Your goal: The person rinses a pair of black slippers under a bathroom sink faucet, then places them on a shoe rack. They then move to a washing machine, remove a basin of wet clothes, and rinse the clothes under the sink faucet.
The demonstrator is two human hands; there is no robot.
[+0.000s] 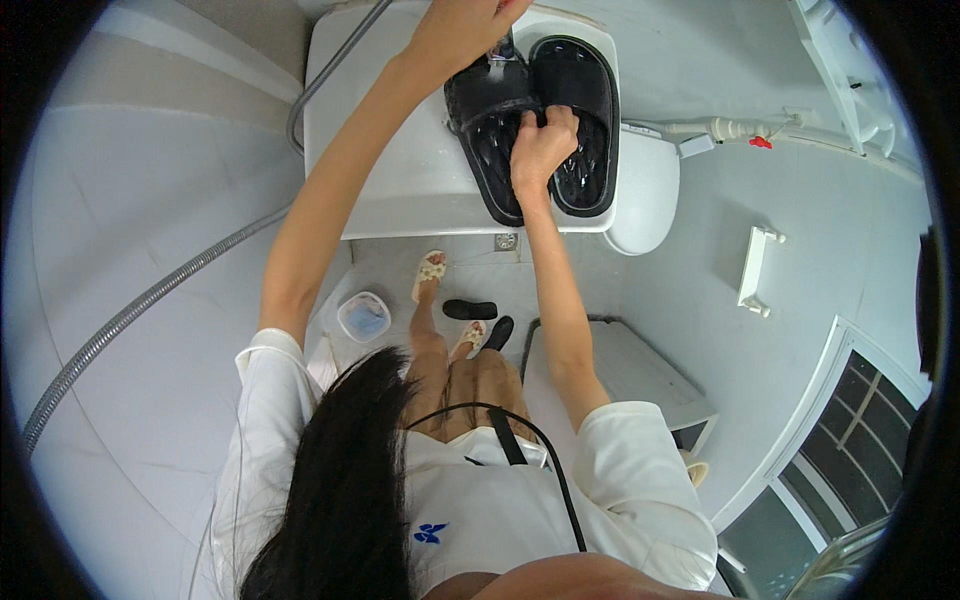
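A pair of black slippers rests in the white washbasin [397, 202]: the left slipper [491, 176] lies partly under a chrome tap [502, 49], the right slipper [611, 150] beside it. Both look wet and shiny. My right hand [544, 146] pinches their inner rims just behind the straps, thumb in the left slipper and curled fingers in the right one. Above the tap, my left hand [469, 26] reaches to the picture's top edge, which cuts off part of it; its grip is hidden.
A metal shower hose [172, 277] runs along the left. A toilet [645, 191] stands right of the basin. Below are a small plastic bin [364, 316], a floor drain [506, 241] and black shoes [470, 310]. A grey-topped cabinet [645, 375] stands at lower right.
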